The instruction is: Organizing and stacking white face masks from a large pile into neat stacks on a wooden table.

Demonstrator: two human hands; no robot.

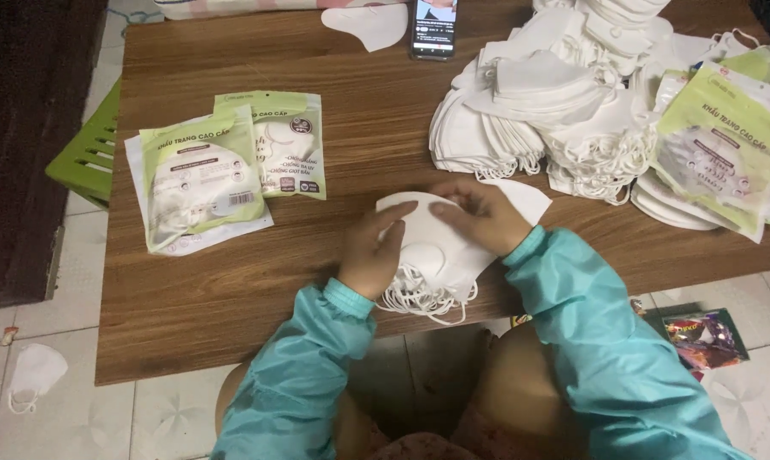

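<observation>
A small stack of white face masks [440, 255] lies at the near edge of the wooden table [232, 290], its ear loops hanging over the edge. My left hand [372, 247] rests on the stack's left side, fingers on the top mask. My right hand [483, 215] presses the stack's upper right part, fingers curled over the masks. Both arms wear teal sleeves. Another white piece [525, 200] pokes out behind my right hand.
Green-and-clear mask packets [206, 175] lie at the table's left. A big heap of loose white masks [555, 102] and more packets [726, 145] fill the right. A phone [433, 27] lies at the far edge. A green stool [87, 153], a floor mask [36, 370].
</observation>
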